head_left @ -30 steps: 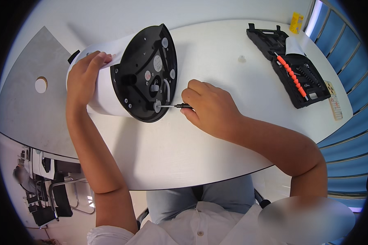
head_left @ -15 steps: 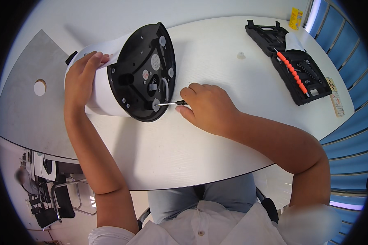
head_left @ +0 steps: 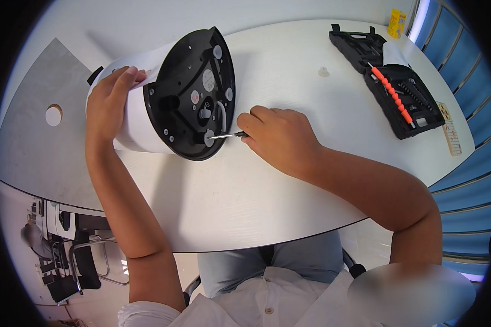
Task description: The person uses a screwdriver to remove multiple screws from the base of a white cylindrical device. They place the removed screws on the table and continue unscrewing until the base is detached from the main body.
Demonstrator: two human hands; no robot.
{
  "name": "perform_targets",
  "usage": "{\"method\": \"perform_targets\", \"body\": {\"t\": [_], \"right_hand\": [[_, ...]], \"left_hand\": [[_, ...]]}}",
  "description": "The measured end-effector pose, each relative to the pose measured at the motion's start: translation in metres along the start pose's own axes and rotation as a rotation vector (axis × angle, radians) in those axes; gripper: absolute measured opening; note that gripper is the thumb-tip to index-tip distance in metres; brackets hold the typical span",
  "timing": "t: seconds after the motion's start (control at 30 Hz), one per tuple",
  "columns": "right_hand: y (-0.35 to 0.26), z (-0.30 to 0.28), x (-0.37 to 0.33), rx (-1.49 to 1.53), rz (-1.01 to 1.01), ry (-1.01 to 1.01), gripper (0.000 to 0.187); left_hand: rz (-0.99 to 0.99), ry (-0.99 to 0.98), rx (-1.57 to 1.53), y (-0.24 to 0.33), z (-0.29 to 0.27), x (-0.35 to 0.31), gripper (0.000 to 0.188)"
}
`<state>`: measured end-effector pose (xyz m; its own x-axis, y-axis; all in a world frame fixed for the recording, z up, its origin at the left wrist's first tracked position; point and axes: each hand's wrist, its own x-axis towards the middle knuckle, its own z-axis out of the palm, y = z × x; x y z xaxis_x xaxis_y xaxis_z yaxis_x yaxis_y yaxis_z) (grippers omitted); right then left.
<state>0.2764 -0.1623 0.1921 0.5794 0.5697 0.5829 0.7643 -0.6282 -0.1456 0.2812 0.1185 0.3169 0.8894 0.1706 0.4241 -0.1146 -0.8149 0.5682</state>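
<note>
A white, rounded appliance (head_left: 138, 131) lies on its side, its black base (head_left: 183, 122) facing right. Over the white body curls my left hand (head_left: 108, 103), holding it. My right hand (head_left: 281, 136) is closed around a screwdriver (head_left: 223, 136) with a dark handle, most of which the fingers hide. The thin metal shaft points left, and its tip meets the round pale foot (head_left: 209, 138) at the base's lower edge. More round pale feet (head_left: 217, 52) sit along the right side of the base, near a pale curved tube (head_left: 222, 117).
An open black tool case (head_left: 406, 101) with an orange flexible shaft (head_left: 391, 94) lies at the right. A small translucent piece (head_left: 323, 71) rests on the white table (head_left: 267, 201). Farther back is a yellow box (head_left: 396, 23); a pale strip with markings (head_left: 450, 131) lies beside the case.
My right hand has turned a little around the screwdriver and risen slightly, the tip staying at the same foot. My left hand keeps its place on the appliance.
</note>
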Motion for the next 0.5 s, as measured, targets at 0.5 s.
{"method": "perform_targets", "body": {"t": [0.5], "right_hand": [[-0.0047, -0.0056, 0.0034, -0.027, -0.216, 0.269, 0.012]], "left_hand": [[0.035, 0.007, 0.01, 0.0027, 0.0003, -0.0012, 0.049]]}}
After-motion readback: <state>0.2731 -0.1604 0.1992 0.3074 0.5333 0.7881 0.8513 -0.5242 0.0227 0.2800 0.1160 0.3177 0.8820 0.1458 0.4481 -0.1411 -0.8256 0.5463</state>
